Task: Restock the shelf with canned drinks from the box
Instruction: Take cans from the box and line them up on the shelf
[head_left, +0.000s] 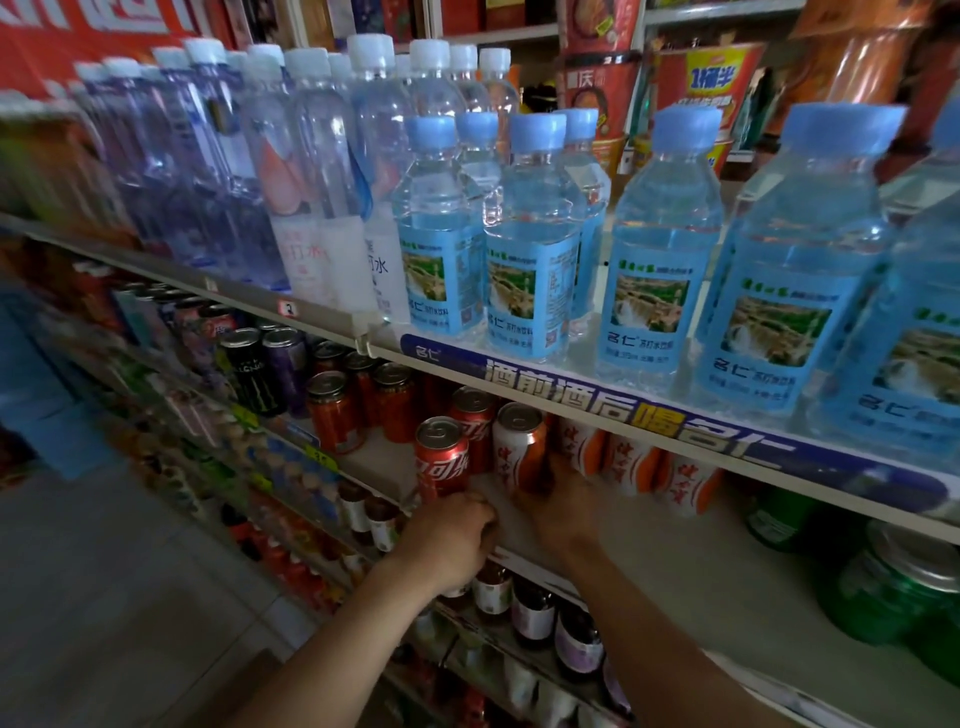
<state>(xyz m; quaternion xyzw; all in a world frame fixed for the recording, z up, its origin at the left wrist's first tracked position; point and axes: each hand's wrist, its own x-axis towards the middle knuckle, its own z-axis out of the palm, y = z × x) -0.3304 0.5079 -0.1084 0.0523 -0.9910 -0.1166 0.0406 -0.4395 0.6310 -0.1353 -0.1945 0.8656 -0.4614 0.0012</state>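
On the middle shelf (691, 551) a red cola can (441, 457) stands at the front edge, and my left hand (449, 535) grips its base from below. Beside it to the right stands an orange and white can (519, 447), with my right hand (563, 506) curled round its lower part. A second red cola can (475, 415) stands just behind them. More orange and white cans (631, 462) sit in a row to the right, under the upper shelf. The box is not in view.
Blue-labelled water bottles (530, 249) crowd the upper shelf right above my hands. Dark and orange-red cans (332, 410) stand to the left, green cans (898, 587) at the far right. Small bottles (530, 613) fill the shelf below. Bare shelf lies right of my right hand.
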